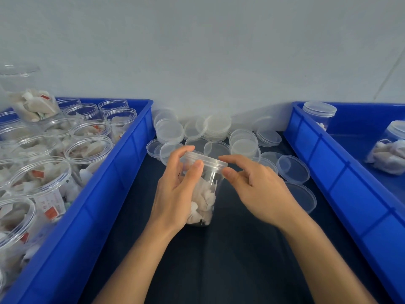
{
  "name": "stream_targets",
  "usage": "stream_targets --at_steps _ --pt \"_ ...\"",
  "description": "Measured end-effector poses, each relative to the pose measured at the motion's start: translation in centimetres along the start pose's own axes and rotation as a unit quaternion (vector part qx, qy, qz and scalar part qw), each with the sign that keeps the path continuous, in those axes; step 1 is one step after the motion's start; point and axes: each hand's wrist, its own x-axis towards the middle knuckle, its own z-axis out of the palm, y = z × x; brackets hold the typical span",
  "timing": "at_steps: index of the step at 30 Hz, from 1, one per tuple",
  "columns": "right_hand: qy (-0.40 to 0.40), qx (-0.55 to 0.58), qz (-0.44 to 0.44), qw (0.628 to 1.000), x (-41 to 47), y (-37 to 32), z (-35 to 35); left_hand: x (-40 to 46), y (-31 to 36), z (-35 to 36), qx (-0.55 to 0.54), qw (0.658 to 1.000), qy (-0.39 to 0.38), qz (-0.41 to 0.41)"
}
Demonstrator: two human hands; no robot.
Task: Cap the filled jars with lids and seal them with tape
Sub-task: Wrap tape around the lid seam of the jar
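From the head camera, the left hand point(175, 189) gripped a clear round plastic jar point(205, 194) (stuffed with pale sachets) standing on dark cloth point(219, 260). The right hand point(256, 189) pinched its smooth translucent lid point(206, 160), between two glossy blue crates point(92, 207).

Dark tabletop point(230, 260) lane open toward viewer. Blue bins left point(87, 216) and right point(350, 194) wall it. Loose lids point(219, 128) crowd far end against wall.
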Motion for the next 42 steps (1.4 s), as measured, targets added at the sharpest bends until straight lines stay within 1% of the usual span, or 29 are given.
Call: stream_targets --at_steps 3,6,7,9,11,12,16,18,20,22,27,32,35,40,42 --pt "-0.01 -0.008 0.002 1.0 -0.1 -0.1 0.3 -0.3 0.0 -0.2 0.033 0.999 -0.009 0.005" --pt "-0.011 -0.003 0.001 1.0 -0.2 -0.2 0.4 -0.5 0.2 -0.3 0.111 0.994 -0.023 0.009" --pt "-0.008 -0.005 0.0 1.0 -0.2 -0.3 0.5 -0.6 0.4 -0.3 0.146 0.989 -0.016 0.013" --pt "0.004 -0.019 0.0 1.0 -0.2 -0.7 0.5 -0.6 0.9 -0.3 0.228 0.972 0.035 0.039" --pt "0.021 -0.035 0.001 0.999 -0.4 -1.2 0.6 -0.9 1.4 0.0 0.286 0.951 0.086 0.078" --pt "0.029 -0.043 0.001 0.999 -0.5 -1.5 0.7 -1.1 1.6 0.2 0.301 0.945 0.094 0.085" --pt "0.026 -0.084 -0.005 0.996 -0.7 -2.3 1.2 -1.7 1.7 1.5 0.326 0.94 0.079 0.057" --pt "0.006 -0.048 0.008 0.999 -0.6 -2.1 1.4 -1.4 1.4 1.5 0.346 0.933 0.08 0.056" --pt "-0.014 0.011 0.02 1.0 -0.5 -1.8 1.4 -0.9 1.1 1.2 0.34 0.935 0.081 0.054" --pt "-0.026 0.03 0.017 0.999 -0.5 -1.7 1.6 -0.5 0.8 0.8 0.324 0.942 0.078 0.05" --pt "-0.021 0.006 0.024 0.999 -0.1 -1.2 1.4 0.0 0.6 0.0 0.256 0.964 0.071 0.033" --pt "-0.021 0.001 0.019 1.0 -0.1 -1.0 1.5 -0.1 0.8 -0.1 0.164 0.984 0.066 0.022" --pt "-0.022 0.001 0.016 1.0 -0.1 -0.8 1.4 -0.1 0.5 -0.2 0.152 0.986 0.066 0.017" --pt "-0.018 0.014 0.019 1.0 0.1 -0.4 1.4 0.1 0.3 -0.9 0.124 0.991 0.043 -0.002" --pt "-0.016 0.025 0.019 0.999 0.0 -0.4 1.5 0.1 0.5 -1.1 0.134 0.99 0.036 -0.001"
